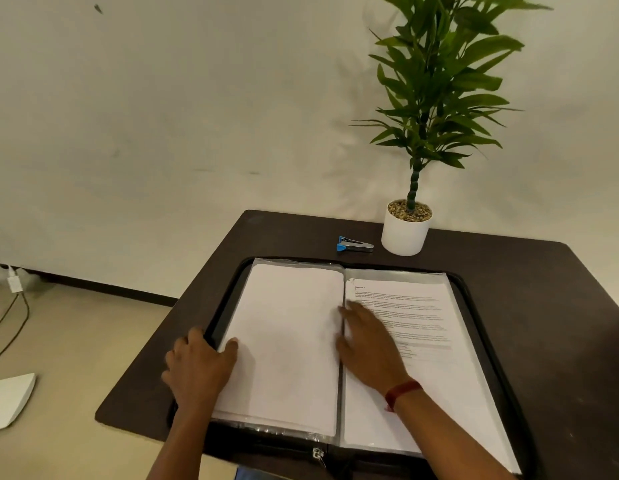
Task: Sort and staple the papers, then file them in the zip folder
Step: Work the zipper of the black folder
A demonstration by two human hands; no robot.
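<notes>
No legible text anywhere. The printed page (pixel 415 306) in the right sleeve of the zip folder (pixel 284 448) carries a short bold heading and several paragraphs, all too blurred to read. My right hand (pixel 367 344) lies flat over part of the lines. The left page (pixel 287 341) shows plain white.

The counter (pixel 543 289) is dark, smooth and matt. The zip folder (pixel 474 292) has a matt black rim and a shiny metal zip pull (pixel 317 453). Glossy clear plastic sleeves (pixel 294 261) cover matt white papers (pixel 287 341). The stapler (pixel 355 244) is blue plastic and bright metal.
</notes>
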